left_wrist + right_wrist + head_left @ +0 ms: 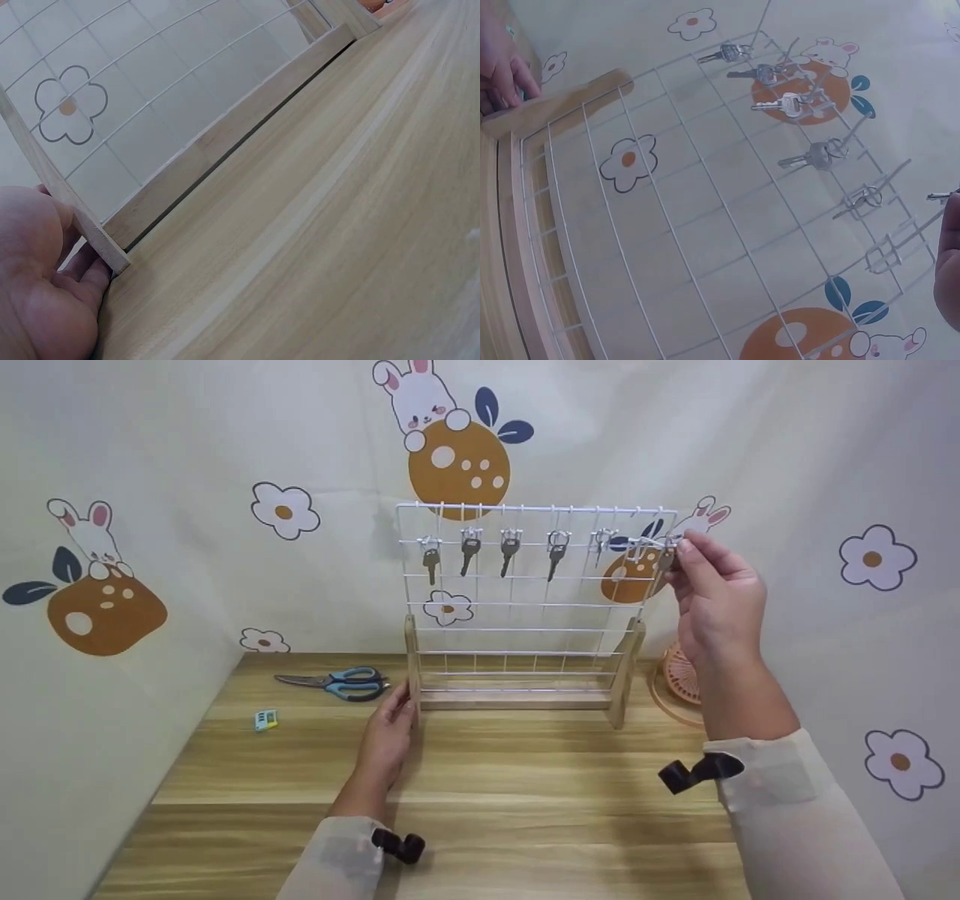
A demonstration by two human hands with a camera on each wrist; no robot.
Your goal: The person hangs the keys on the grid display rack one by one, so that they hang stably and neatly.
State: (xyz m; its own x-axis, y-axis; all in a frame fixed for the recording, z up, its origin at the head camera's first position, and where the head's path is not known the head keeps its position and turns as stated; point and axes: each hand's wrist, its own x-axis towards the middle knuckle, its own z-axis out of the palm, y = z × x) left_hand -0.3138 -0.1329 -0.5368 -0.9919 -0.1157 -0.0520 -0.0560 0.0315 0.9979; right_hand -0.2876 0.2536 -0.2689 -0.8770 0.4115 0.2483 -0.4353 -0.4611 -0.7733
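A white wire grid rack (525, 628) stands upright between wooden legs. Near its top, several keys (556, 556) hang from white hooks in a row. At the upper right corner my right hand (716, 592) pinches a key (667, 559) at the tip of the rightmost hook (919, 234); the fingers hide part of it. In the right wrist view only the key's blade shows beside the fingers. My left hand (384, 739) grips the foot of the left wooden leg (64, 187), low against the tabletop, with some fingers hidden behind the leg.
Scissors with blue and black handles (352, 682) lie left of the rack on the wooden table (480, 780). In front of them is a small light-blue and yellow item (265, 720). An orange fan with a round grille (681, 675) sits behind my right forearm. Patterned cloth (330, 427) surrounds the table.
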